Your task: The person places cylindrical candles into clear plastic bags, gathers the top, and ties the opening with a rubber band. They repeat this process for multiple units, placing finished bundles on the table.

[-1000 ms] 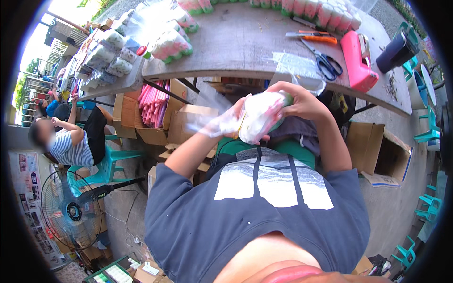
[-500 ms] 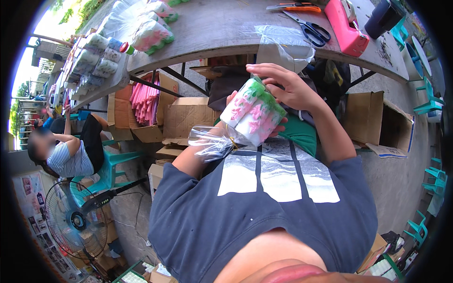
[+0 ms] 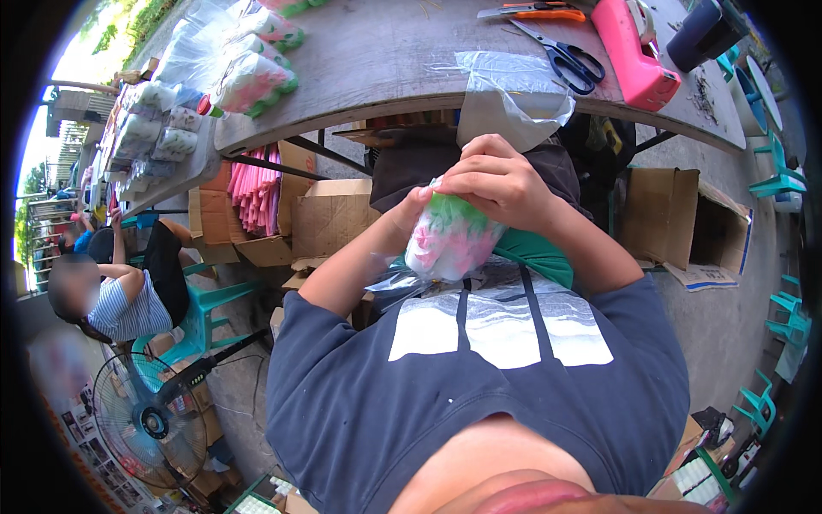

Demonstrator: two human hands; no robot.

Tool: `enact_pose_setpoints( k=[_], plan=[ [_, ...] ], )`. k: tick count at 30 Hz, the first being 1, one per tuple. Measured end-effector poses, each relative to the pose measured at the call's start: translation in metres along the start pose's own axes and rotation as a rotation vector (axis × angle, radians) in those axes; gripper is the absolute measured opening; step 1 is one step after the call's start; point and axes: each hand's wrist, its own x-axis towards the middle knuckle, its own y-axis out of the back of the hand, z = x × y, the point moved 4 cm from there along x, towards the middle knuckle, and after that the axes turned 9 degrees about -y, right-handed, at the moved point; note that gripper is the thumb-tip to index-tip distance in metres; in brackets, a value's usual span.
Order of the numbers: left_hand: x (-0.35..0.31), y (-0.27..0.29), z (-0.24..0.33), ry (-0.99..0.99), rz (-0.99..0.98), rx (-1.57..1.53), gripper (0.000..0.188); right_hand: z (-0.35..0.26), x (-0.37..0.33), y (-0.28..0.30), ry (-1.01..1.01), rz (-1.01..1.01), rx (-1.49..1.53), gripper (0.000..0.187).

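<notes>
Above my lap is a pack of white cylinders with pink and green patterns [image 3: 449, 240], wrapped in clear plastic. Its green end points toward the table, and the loose gathered plastic lies at the end nearest my shirt. Against the pack's left upper side, my left hand [image 3: 413, 208] grips it, thumb showing and the other fingers mostly hidden. My right hand [image 3: 501, 182] is closed at the green end, its bent fingers pinching the wrap close to the left thumb. Just beyond the hands, a clear plastic sheet or bag [image 3: 514, 90] hangs over the table's edge.
On the table [image 3: 368, 60] are scissors [image 3: 569, 64], an orange cutter [image 3: 539, 12], a pink tape dispenser [image 3: 634, 56] and similar packs [image 3: 253, 77]. Cardboard boxes [image 3: 330, 218] stand below, one holding pink pieces [image 3: 254, 193]. At left are a fan [image 3: 152, 420] and a seated person [image 3: 128, 295].
The pack has turned more upright, its tied plastic end swinging down toward my shirt. My right hand has gone from spread fingers to a pinch; my left thumb has come up beside it.
</notes>
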Motion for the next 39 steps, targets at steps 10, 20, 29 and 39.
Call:
enact_pose_setpoints(
  k=[10, 20, 29, 39],
  plan=[
    [0.006, -0.013, 0.026, -0.225, -0.134, 0.308, 0.085, 0.048, -0.080, -0.006, -1.188, 0.307, 0.845, 0.037],
    [-0.004, 0.002, 0.006, -0.244, -0.064, 0.884, 0.084, 0.051, -0.081, -0.030, -1.139, 0.188, 0.496, 0.020],
    [-0.016, 0.022, -0.007, -0.110, 0.018, 0.717, 0.076, 0.013, -0.016, 0.068, -0.362, 0.117, -0.507, 0.028],
    [-0.008, 0.030, -0.002, -0.229, 0.241, -0.103, 0.062, 0.176, -0.050, 0.260, -1.071, 0.692, 0.270, 0.051]
  ],
)
